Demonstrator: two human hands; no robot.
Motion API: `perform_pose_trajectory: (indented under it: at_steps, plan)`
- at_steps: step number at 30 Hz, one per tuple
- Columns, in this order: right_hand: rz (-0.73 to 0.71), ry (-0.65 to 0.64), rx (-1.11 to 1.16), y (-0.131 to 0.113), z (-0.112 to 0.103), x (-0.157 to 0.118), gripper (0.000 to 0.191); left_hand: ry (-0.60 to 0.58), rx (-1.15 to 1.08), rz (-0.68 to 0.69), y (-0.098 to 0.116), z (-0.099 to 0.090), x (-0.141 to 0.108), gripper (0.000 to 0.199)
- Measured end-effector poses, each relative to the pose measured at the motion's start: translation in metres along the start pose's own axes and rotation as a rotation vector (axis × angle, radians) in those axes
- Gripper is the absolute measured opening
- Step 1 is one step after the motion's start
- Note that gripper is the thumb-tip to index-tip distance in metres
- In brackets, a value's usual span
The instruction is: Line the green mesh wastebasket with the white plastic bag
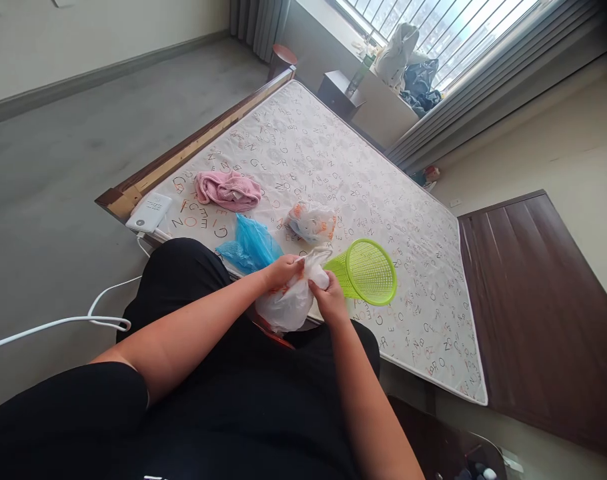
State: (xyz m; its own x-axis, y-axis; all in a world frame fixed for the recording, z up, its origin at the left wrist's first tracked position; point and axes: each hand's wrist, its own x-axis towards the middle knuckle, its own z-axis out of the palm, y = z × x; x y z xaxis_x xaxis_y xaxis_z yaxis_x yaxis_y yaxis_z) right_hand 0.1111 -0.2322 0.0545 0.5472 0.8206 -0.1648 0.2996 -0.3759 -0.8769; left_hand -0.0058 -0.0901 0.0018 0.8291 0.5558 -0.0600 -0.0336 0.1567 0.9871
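A white plastic bag [287, 309] with orange print hangs between my hands over my lap. My left hand [282, 272] pinches its gathered top from the left, and my right hand [330, 298] grips the same bunched plastic from the right. Just beyond my left hand, a crumpled blue bag [256, 243] lies on the mattress. A green mesh basket [371, 272] lies on its side right of my right hand. Farther back rests another white and orange bag [312, 221], bundled up.
The patterned mattress [423, 267] also holds a folded pink towel [228, 191] and a white device [149, 212] at its left corner. A white cable [53, 325] runs off left. A dark headboard [538, 320] stands at the right.
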Motion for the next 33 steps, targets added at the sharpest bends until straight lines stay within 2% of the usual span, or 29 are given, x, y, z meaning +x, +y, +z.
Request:
perform_pose_trajectory:
  at_steps: [2, 3, 5, 7, 8, 9, 10, 13, 16, 19, 21, 23, 25, 27, 30, 33]
  plan:
    - [0.017, 0.075, 0.126, 0.009, -0.005, 0.003, 0.039, -0.020, 0.083, 0.001, 0.005, -0.004, -0.002, 0.064]
    - [0.026, 0.130, 0.159, 0.012, -0.009, 0.004, 0.039, 0.017, 0.152, 0.019, 0.009, -0.006, -0.003, 0.060]
    - [0.043, 0.252, 0.144, 0.017, -0.016, 0.004, 0.042, 0.207, 0.332, 0.125, 0.018, -0.009, -0.005, 0.046]
    - [0.053, 0.346, 0.068, 0.018, -0.019, 0.002, 0.044, 0.417, 0.496, 0.303, 0.025, -0.009, -0.008, 0.033]
    - [0.056, 0.368, 0.020, 0.016, -0.020, 0.000, 0.044, 0.461, 0.563, 0.390, 0.027, -0.007, -0.010, 0.030]
    - [0.058, 0.370, -0.031, 0.014, -0.019, -0.002, 0.044, 0.439, 0.618, 0.464, 0.028, -0.004, -0.011, 0.027]
    - [0.057, 0.361, -0.081, 0.012, -0.016, -0.004, 0.044, 0.366, 0.655, 0.519, 0.027, 0.000, -0.013, 0.024]
    - [0.028, 0.307, -0.180, 0.003, -0.007, -0.010, 0.046, 0.104, 0.642, 0.550, 0.016, 0.014, -0.014, 0.030]
    - [0.031, 0.230, -0.080, 0.001, -0.003, -0.010, 0.045, 0.009, 0.516, 0.444, 0.004, 0.020, -0.012, 0.046]
    - [0.107, 0.158, 0.097, 0.007, -0.009, -0.006, 0.049, -0.073, 0.450, 0.319, 0.002, 0.018, -0.009, 0.048]
    - [0.140, 0.191, 0.176, 0.013, -0.018, -0.002, 0.050, -0.147, 0.453, 0.272, 0.006, 0.014, -0.009, 0.045]
    - [0.155, 0.308, 0.262, 0.017, -0.030, 0.004, 0.046, -0.185, 0.465, 0.241, 0.010, 0.010, -0.008, 0.039]
    - [0.163, 0.461, 0.350, 0.018, -0.044, 0.009, 0.040, -0.129, 0.480, 0.224, 0.014, 0.003, -0.007, 0.033]
    - [0.152, 0.566, 0.386, 0.017, -0.058, 0.014, 0.036, 0.012, 0.487, 0.227, 0.017, -0.006, -0.004, 0.030]
    - [0.113, 0.588, 0.306, 0.015, -0.076, 0.015, 0.031, 0.248, 0.515, 0.218, 0.020, -0.023, 0.002, 0.030]
    - [0.080, 0.590, 0.146, 0.012, -0.083, 0.011, 0.029, 0.410, 0.592, 0.172, 0.021, -0.031, 0.006, 0.029]
